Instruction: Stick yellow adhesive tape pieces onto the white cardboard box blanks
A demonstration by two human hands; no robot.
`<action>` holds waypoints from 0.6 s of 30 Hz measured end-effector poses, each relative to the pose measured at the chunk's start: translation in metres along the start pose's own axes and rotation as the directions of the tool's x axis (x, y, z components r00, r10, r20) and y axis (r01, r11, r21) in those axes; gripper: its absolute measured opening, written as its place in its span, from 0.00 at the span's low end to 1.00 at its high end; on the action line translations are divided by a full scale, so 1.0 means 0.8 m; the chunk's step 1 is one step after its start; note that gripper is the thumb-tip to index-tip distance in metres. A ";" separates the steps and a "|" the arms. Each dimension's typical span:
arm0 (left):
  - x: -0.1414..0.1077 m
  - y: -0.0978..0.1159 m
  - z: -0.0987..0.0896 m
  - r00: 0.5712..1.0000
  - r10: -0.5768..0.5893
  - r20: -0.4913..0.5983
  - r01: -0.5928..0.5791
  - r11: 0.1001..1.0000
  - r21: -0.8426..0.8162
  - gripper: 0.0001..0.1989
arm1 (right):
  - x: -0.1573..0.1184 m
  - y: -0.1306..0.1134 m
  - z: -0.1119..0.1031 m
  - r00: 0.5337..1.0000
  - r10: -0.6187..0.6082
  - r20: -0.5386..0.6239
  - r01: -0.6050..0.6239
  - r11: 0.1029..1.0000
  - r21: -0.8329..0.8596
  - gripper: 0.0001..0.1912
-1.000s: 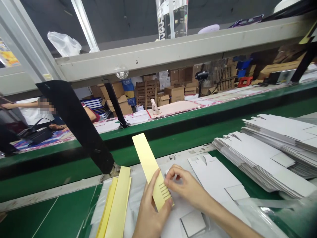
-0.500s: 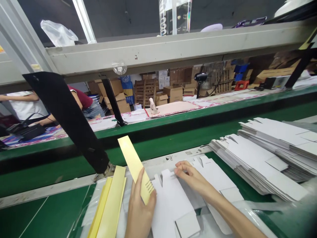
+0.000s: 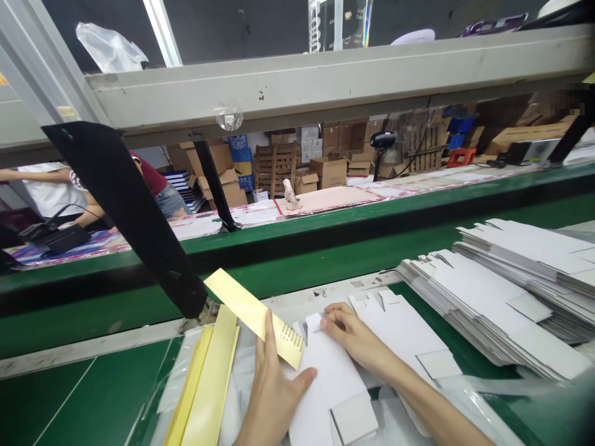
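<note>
Left hand [image 3: 272, 396] low at centre frame, thumb raised, fingers spread, a pale yellow card strip [image 3: 244, 305] held near one end in the crook of the thumb, the exact grip partly hidden. Long axis of the strip slanting up and to the left, away from both hands; left hand the nearer, right hand [image 3: 357, 341] just beside the held end without touching it. Free end in the air, close to a black angled bracket [image 3: 125, 210]. On the held end, rows of small dark marks, too small to tell as slits or print. Right fingers curled, fingertips [image 3: 331, 319] pressed on a white die-cut carton blank [image 3: 325, 378] lying flat, no pinch visible; left forefinger on the same blank, under the strip's corner. Further out, a stack of pale yellow strips [image 3: 209, 384] on a clear plastic sheet [image 3: 244, 384] to the left; stacks of white blanks [image 3: 488, 303] to the right, all on a green worktop [image 3: 93, 396]. Beyond the far belt, a co-worker in a maroon top [image 3: 151, 179] and piled cardboard cartons [image 3: 325, 170].
</note>
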State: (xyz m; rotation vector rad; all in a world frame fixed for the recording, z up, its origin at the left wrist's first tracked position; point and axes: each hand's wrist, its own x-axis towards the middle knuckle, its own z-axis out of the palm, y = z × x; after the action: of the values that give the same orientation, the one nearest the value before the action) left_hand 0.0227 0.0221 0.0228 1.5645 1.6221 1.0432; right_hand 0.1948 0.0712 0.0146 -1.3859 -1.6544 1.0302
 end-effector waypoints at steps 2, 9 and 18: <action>0.000 0.000 0.001 1.000 -0.003 0.014 0.003 1.000 -0.002 0.47 | 0.000 -0.001 0.001 1.000 -0.001 -0.005 0.001 1.000 -0.003 0.14; -0.001 0.002 0.000 0.999 -0.027 0.022 0.026 1.000 0.013 0.46 | 0.000 -0.006 0.004 1.000 -0.011 -0.029 0.011 1.000 -0.024 0.13; -0.002 -0.002 0.002 1.000 0.007 0.016 -0.007 0.999 0.043 0.46 | -0.002 -0.003 0.008 0.996 -0.062 -0.062 0.054 0.991 -0.121 0.11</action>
State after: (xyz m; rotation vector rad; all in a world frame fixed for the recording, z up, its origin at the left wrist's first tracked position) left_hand 0.0232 0.0210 0.0208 1.6039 1.6398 1.0028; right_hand 0.1880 0.0687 0.0142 -1.4242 -1.7206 0.8559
